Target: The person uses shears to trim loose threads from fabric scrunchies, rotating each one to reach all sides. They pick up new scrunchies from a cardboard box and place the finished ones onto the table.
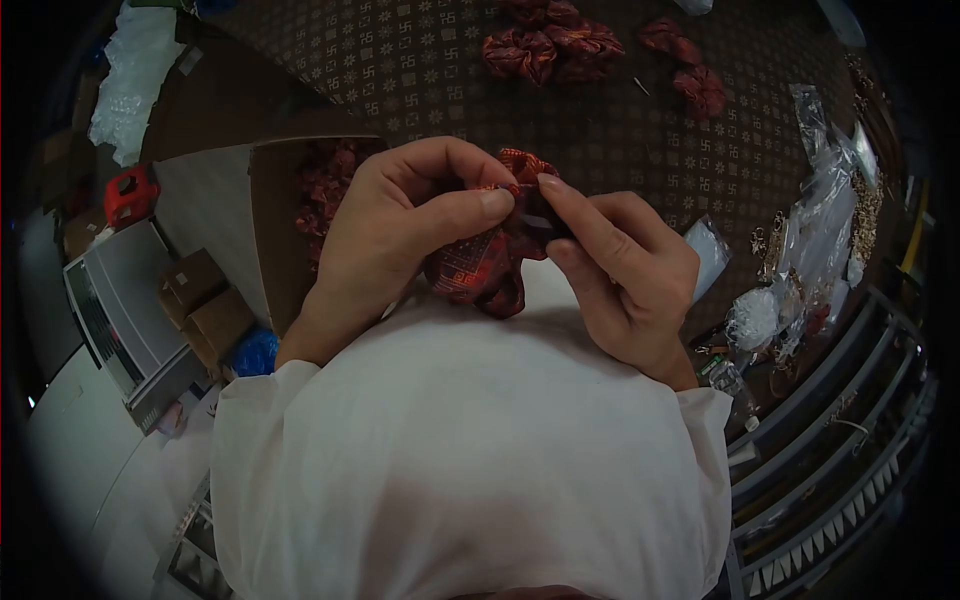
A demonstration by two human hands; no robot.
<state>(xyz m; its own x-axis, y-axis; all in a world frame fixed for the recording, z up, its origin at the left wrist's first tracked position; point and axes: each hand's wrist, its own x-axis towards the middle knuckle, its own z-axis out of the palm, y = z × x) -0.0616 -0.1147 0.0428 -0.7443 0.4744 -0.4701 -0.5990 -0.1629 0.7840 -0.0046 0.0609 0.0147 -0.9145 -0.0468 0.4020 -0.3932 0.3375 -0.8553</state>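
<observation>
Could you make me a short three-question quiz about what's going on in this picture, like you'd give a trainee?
1. True or false: both hands hold the same red patterned scrunchie.
2. Where do the other finished scrunchies lie?
A. on the dark patterned tablecloth, past the hands
B. on the white garment
C. in a clear bag
3. What stands beside the left hand, holding more red fabric?

Key
1. True: the left hand and the right hand both pinch it with their fingertips.
2. A.
3. An open cardboard box.
</observation>
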